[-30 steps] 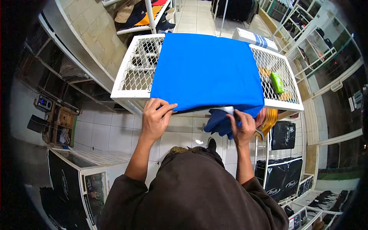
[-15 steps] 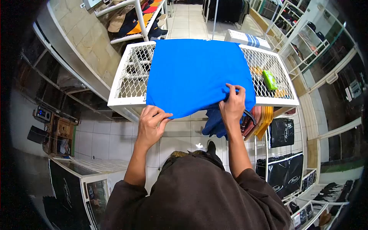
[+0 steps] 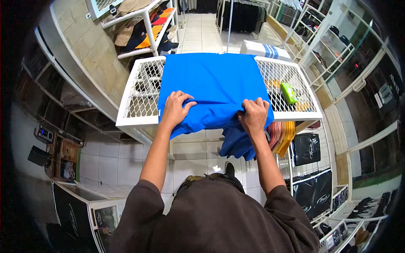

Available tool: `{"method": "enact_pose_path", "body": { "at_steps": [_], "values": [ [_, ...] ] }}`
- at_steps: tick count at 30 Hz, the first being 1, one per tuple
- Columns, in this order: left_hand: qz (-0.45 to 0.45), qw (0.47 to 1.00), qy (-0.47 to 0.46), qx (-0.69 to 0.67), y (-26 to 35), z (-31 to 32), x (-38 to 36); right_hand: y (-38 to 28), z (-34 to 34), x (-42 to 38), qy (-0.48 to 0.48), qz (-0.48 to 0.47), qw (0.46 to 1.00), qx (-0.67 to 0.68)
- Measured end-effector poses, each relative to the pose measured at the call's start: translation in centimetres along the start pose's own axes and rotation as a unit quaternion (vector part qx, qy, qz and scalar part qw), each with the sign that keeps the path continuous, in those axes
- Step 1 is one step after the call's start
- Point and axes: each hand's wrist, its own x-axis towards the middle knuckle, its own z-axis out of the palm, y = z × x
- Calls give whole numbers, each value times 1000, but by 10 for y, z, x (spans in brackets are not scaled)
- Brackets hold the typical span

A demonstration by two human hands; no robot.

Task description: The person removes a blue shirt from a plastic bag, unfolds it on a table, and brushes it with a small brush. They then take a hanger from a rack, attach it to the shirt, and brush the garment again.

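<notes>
A large blue cloth (image 3: 211,78) lies over the middle of a white mesh-topped table (image 3: 141,121). Its near part is wrinkled and droops over the front edge. My left hand (image 3: 175,110) is on the cloth's left side, with thumb and fingers drawn together around a bit of it. At the front right, my right hand (image 3: 254,116) has its fingers curled tightly on the cloth, their tips partly hidden. A crease runs across the fabric between the two hands.
A green packet (image 3: 289,92) lies on the mesh at the right. Folded or hung clothes (image 3: 282,137) and dark blue fabric (image 3: 236,143) are below the table's front edge. A white box with blue stripes (image 3: 265,49) stands behind. Caps (image 3: 145,33) fill a rack at the back left.
My left hand has moved up from the near edge onto the cloth. The right hand has shifted slightly down and closed more. The near part of the cloth has become bunched.
</notes>
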Motion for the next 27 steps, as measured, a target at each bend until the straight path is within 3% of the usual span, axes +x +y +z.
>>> {"method": "enact_pose_path", "body": {
  "at_steps": [4,8,12,16,18,21,24,27],
  "values": [
    [-14,999,15,29,0,2,-6,26,-2,-4,68,0,993,-95],
    [-52,995,56,68,3,4,-10,52,-32,-28,43,157,977,-141],
    [-88,989,76,94,7,5,-13,80,-61,-69,-2,209,967,-148],
    [-104,983,98,114,9,7,-12,73,-66,-106,-72,196,976,-56],
    [-101,981,113,118,10,4,-13,64,-79,-101,-148,175,971,71],
    [-7,989,137,47,23,-10,-12,52,-90,-70,-129,170,959,186],
    [-36,993,114,-14,35,-7,-4,49,-66,-32,-33,169,971,166],
    [-31,994,98,48,37,12,6,53,-15,2,-61,103,971,209]
  ]
}}
